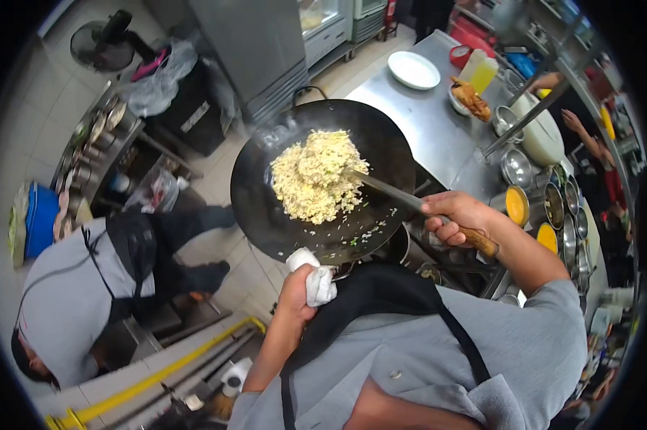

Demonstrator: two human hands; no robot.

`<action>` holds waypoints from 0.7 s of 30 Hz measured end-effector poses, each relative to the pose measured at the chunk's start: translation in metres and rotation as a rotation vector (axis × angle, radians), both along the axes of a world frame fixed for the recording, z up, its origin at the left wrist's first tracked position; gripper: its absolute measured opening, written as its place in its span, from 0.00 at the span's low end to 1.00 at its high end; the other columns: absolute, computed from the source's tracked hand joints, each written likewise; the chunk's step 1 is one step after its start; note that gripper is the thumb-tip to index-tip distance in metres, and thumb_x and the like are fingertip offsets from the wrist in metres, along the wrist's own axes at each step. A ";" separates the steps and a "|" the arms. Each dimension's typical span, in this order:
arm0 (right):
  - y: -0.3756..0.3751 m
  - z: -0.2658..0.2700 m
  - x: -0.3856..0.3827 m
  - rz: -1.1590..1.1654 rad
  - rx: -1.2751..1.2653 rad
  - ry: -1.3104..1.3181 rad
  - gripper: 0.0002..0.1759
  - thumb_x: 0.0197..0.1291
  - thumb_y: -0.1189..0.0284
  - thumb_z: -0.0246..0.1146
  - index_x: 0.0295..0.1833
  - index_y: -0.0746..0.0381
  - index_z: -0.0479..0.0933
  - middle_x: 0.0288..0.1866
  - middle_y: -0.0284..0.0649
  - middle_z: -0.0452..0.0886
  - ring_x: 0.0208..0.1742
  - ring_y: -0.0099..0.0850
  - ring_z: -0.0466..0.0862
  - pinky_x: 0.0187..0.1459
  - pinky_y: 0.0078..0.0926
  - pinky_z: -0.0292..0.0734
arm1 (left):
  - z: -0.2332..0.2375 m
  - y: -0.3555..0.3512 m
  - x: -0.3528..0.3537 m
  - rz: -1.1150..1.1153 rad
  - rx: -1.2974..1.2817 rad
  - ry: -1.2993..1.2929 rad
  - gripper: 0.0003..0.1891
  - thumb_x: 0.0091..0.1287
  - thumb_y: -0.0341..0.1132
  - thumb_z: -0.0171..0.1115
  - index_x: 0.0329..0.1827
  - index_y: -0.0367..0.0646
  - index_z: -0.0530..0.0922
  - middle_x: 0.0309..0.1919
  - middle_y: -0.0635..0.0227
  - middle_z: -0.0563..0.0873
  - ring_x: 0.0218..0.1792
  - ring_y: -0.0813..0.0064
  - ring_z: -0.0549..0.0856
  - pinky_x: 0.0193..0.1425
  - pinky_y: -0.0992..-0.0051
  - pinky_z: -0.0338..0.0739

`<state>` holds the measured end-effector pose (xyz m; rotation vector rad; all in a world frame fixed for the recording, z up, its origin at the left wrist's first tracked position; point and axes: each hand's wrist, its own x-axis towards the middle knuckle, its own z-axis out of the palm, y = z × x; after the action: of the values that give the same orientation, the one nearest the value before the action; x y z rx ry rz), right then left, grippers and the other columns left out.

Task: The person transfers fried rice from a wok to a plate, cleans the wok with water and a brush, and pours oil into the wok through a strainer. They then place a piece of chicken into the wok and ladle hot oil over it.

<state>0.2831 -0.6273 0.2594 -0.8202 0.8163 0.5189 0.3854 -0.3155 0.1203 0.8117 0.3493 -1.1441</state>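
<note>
A large black wok [388,154] holds a mound of yellowish fried rice [313,175], with loose grains and green bits scattered toward its near side. My left hand [295,294] is closed on a folded white cloth [319,285] at the wok's near edge; the handle under the cloth is hidden. My right hand [458,217] grips the wooden handle of a metal ladle [391,190]. The ladle's head is buried in the rice and cannot be seen.
A steel counter [427,111] at the upper right bears a white plate [414,70], fried food [471,99] and metal bowls [515,166]. A co-worker [87,287] bends down at the left. A yellow pipe [151,376] runs along the lower left.
</note>
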 end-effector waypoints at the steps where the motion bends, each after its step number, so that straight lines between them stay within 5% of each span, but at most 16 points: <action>1: 0.002 0.006 0.002 -0.089 0.001 -0.010 0.05 0.64 0.70 0.53 0.38 0.56 0.62 0.24 0.31 0.67 0.12 0.12 0.60 0.07 0.10 0.54 | -0.001 -0.009 0.021 -0.056 -0.039 -0.012 0.11 0.62 0.34 0.46 0.44 0.41 0.70 0.30 0.58 0.81 0.28 0.67 0.83 0.24 0.66 0.78; 5: 0.004 0.038 0.014 -0.306 -0.083 -0.023 0.10 0.64 0.68 0.53 0.49 0.56 0.69 0.22 0.28 0.66 0.12 0.11 0.59 0.08 0.10 0.54 | 0.015 -0.063 0.093 -0.176 -0.036 -0.114 0.07 0.63 0.33 0.47 0.38 0.41 0.72 0.26 0.62 0.81 0.23 0.70 0.81 0.24 0.68 0.77; 8: -0.014 0.048 0.018 -0.361 -0.178 -0.107 0.06 0.64 0.69 0.52 0.42 0.59 0.65 0.24 0.27 0.66 0.12 0.10 0.59 0.07 0.08 0.53 | 0.025 -0.105 0.130 -0.248 -0.107 -0.136 0.06 0.64 0.34 0.47 0.37 0.44 0.72 0.26 0.66 0.81 0.23 0.72 0.80 0.23 0.69 0.76; 12: -0.059 0.064 0.028 -0.470 -0.057 -0.239 0.11 0.67 0.68 0.49 0.50 0.62 0.63 0.23 0.26 0.64 0.13 0.09 0.58 0.07 0.07 0.52 | 0.029 -0.144 0.159 -0.273 -0.131 -0.128 0.05 0.64 0.35 0.47 0.35 0.48 0.72 0.24 0.71 0.79 0.22 0.74 0.79 0.22 0.70 0.74; 14: -0.090 0.066 0.034 -0.525 -0.073 -0.266 0.07 0.67 0.68 0.49 0.41 0.59 0.61 0.23 0.27 0.64 0.13 0.09 0.60 0.06 0.07 0.53 | 0.026 -0.156 0.165 -0.265 -0.140 -0.113 0.05 0.64 0.36 0.47 0.35 0.49 0.72 0.23 0.72 0.79 0.21 0.74 0.78 0.21 0.70 0.73; 18: -0.151 0.055 0.053 -0.592 -0.116 -0.253 0.06 0.66 0.69 0.50 0.39 0.58 0.61 0.23 0.28 0.65 0.13 0.09 0.61 0.06 0.07 0.53 | 0.022 -0.151 0.165 -0.223 -0.082 -0.121 0.05 0.64 0.37 0.47 0.35 0.50 0.72 0.24 0.73 0.78 0.21 0.73 0.78 0.21 0.69 0.72; 21: -0.200 -0.008 0.087 -0.472 -0.685 -0.095 0.09 0.63 0.70 0.55 0.31 0.60 0.66 0.21 0.30 0.68 0.13 0.15 0.65 0.10 0.15 0.61 | 0.021 -0.115 0.159 -0.131 0.110 -0.073 0.09 0.65 0.39 0.44 0.39 0.49 0.73 0.28 0.70 0.80 0.23 0.72 0.78 0.21 0.69 0.72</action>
<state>0.3699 -0.8273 0.2514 -1.2153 1.0757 -0.2416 0.5446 -0.4305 0.1416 0.9825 0.3042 -1.2218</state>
